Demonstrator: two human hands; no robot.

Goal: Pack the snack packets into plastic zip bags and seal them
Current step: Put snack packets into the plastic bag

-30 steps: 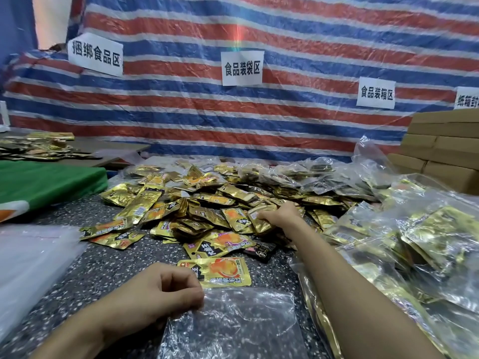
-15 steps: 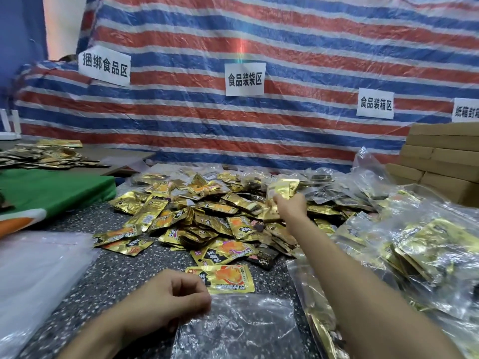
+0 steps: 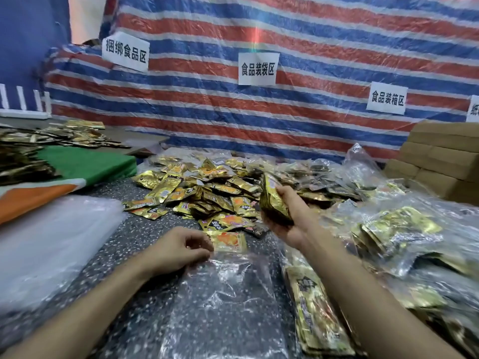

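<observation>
Red-and-blue striped tarp (image 3: pixel 311 73) walls off the far edge. On the speckled tabletop (image 3: pixel 145 237), a heap of gold foil snack packets (image 3: pixel 207 193) fills the middle, bare surface to its left. The clear plastic zip bag (image 3: pixel 228 307) lies flat at the near edge, left hand (image 3: pixel 178 250) pinching its top rim. Right hand (image 3: pixel 290 216) grips a gold packet bundle (image 3: pixel 273 203) above the heap.

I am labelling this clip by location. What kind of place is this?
Probably a makeshift food-packing workstation: paper zone signs hang on a striped tarp, loose snack packets are heaped on the table, and filled zip bags lie near stacked cardboard boxes.
</observation>
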